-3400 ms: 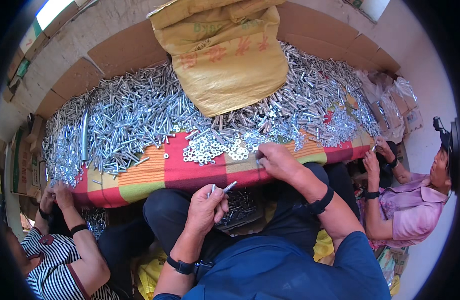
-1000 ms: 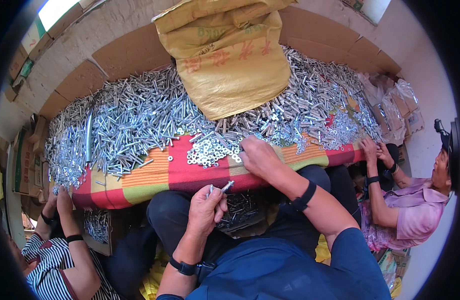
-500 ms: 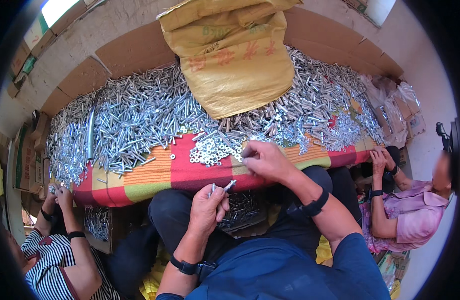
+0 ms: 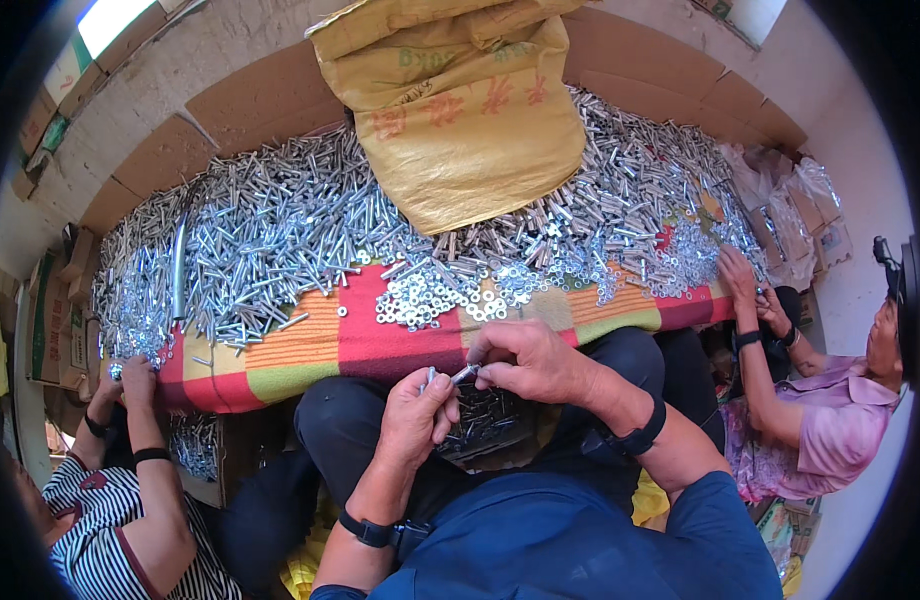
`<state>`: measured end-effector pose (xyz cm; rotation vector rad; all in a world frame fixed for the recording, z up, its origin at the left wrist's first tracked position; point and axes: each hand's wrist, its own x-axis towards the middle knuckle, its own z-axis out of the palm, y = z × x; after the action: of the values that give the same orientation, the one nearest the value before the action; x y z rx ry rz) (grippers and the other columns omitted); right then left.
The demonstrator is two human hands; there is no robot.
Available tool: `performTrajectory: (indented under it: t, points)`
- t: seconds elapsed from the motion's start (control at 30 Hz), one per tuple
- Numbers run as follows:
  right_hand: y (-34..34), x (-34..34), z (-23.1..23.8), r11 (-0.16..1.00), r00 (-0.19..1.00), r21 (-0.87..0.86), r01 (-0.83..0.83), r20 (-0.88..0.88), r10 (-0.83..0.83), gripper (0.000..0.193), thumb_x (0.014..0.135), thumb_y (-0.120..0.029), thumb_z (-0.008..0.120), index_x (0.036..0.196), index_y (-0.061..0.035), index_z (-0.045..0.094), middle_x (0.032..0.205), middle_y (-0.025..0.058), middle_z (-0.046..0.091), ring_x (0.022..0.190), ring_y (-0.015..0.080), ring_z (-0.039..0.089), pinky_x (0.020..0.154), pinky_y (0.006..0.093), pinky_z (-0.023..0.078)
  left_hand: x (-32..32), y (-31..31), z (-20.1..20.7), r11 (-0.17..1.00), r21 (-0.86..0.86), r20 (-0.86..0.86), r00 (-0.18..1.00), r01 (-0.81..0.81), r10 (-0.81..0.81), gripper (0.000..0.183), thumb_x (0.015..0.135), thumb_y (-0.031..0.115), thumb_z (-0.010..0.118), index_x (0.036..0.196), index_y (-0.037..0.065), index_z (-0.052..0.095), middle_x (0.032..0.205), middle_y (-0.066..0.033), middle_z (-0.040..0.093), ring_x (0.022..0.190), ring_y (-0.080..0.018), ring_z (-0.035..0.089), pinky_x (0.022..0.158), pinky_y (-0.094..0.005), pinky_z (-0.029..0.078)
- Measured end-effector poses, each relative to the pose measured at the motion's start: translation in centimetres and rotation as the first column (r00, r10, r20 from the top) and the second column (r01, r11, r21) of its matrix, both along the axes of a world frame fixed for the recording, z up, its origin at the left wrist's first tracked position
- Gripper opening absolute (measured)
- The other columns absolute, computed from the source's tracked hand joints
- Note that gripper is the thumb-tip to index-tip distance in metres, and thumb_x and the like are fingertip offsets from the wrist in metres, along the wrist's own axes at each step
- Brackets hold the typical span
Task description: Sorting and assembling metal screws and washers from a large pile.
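My left hand (image 4: 417, 412) is closed around metal anchor bolts; one bolt (image 4: 464, 375) points out to the right from between thumb and finger, and the end of another shows by the thumb. My right hand (image 4: 532, 362) pinches at the tip of that bolt, above my lap; whatever small part is between its fingers is too hidden to name. Just beyond both hands, a heap of flat washers (image 4: 417, 302) lies on the checked blanket (image 4: 400, 350). Behind the washers spreads a wide pile of silvery bolts (image 4: 280, 220).
A yellow woven sack (image 4: 470, 130) lies over the pile's middle, with cardboard (image 4: 265, 95) along the back. Below my hands sits a box of bolts (image 4: 485, 425). Co-workers' hands work at the left (image 4: 130, 380) and right (image 4: 742, 280) ends.
My right hand has come from the washer heap down to the bolt tip in my left hand. The right co-worker's one hand has moved up to the pile.
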<state>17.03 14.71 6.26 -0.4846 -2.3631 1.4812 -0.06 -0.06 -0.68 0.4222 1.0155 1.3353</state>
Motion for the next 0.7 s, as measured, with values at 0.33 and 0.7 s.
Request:
performTrajectory:
  t: [0.33, 0.7]
  points:
    - [-1.4, 0.5, -1.1, 0.936, 0.967, -0.284, 0.207, 0.207, -0.151, 0.018, 0.099, -0.016, 0.062, 0.097, 0.0008, 0.066, 0.073, 0.0041, 0.065, 0.062, 0.0098, 0.065, 0.054, 0.0268, 0.051, 0.1, 0.0, 0.0, 1.0, 0.005, -0.093, 0.996, 0.011, -0.01, 0.024, 0.103, 0.024, 0.059, 0.092, 0.003, 0.061, 0.067, -0.0057, 0.061, 0.041, -0.0066, 0.044, 0.039, -0.0204, 0.032]
    - [-2.2, 1.7, -1.8, 0.977, 0.974, 0.206, -0.057, 0.228, 0.009, 0.03, 0.079, -0.013, 0.079, 0.101, 0.0011, 0.064, 0.082, 0.0131, 0.065, 0.074, 0.0207, 0.067, 0.064, 0.0349, 0.052, 0.3, 0.0, 0.3, 1.0, 0.009, -0.101, 0.995, 0.011, -0.01, 0.025, 0.103, 0.024, 0.058, 0.086, 0.005, 0.057, 0.066, -0.0063, 0.061, 0.04, -0.0072, 0.042, 0.039, -0.021, 0.03]
